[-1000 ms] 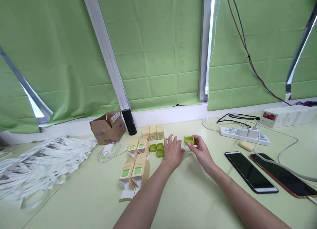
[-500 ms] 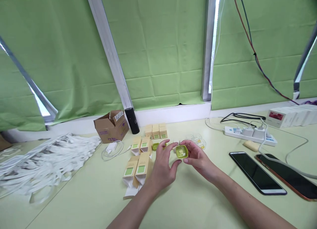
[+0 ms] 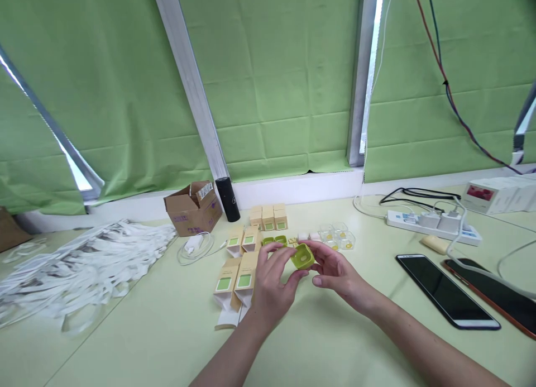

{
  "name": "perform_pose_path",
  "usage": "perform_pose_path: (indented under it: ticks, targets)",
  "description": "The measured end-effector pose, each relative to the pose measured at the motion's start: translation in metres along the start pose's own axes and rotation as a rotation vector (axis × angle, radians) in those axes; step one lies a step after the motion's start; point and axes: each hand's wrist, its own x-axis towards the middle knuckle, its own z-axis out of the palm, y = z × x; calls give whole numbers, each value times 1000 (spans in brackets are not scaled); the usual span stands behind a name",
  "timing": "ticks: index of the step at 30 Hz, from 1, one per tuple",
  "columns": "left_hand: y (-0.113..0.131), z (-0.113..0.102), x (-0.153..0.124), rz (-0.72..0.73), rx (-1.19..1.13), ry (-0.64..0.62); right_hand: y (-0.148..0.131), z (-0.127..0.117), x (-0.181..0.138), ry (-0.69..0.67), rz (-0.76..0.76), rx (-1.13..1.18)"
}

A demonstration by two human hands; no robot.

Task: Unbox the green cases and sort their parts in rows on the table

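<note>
A small square green plastic case (image 3: 303, 256), hollow side toward me and tilted, is above the table between my hands. My left hand (image 3: 274, 278) pinches its left side, thumb at the lower edge. My right hand (image 3: 340, 275) keeps its fingers on the far and right edges, its thumb apart from the case. A pale patch shows inside it. Just beyond, similar green cases (image 3: 280, 240) and small yellowish pieces (image 3: 292, 241) lie on the table. Clear round-lobed containers (image 3: 337, 236) with yellow bits stand behind my right hand.
Beige cartons with green windows (image 3: 224, 284) stand left of my hands, more cartons (image 3: 268, 217) behind. A cardboard box (image 3: 192, 214), black cylinder (image 3: 227, 199) and white straps (image 3: 92, 264) are farther left. Phones (image 3: 446, 289) and a power strip (image 3: 433, 227) lie right.
The green case has tilted and shifted slightly left. My right thumb has come off its lower edge. The view has turned a little, showing more pieces behind the hands.
</note>
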Motion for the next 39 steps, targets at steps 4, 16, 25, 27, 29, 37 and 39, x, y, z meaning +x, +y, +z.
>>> perform_pose_path:
  ticks: [4, 16, 25, 27, 29, 37, 39]
  targets:
    - [0, 3, -2, -127, -89, 53, 8, 1, -1, -24, -19, -55]
    - [11, 13, 3, -703, -528, -67, 20, 15, -9, 180, -80, -509]
    - [25, 21, -2, -888, -971, -249, 18, 23, -7, 256, -34, -384]
    - [24, 22, -3, -889, -980, -291, 17, 21, -6, 235, -22, -337]
    - [21, 22, -4, -888, -924, -305, 16, 19, -5, 217, -25, -302]
    - [12, 18, -1, -672, -610, -133, 21, 9, -3, 259, -28, -347]
    - [13, 14, 0, -622, -512, -92, 23, 7, -3, 258, -16, -348]
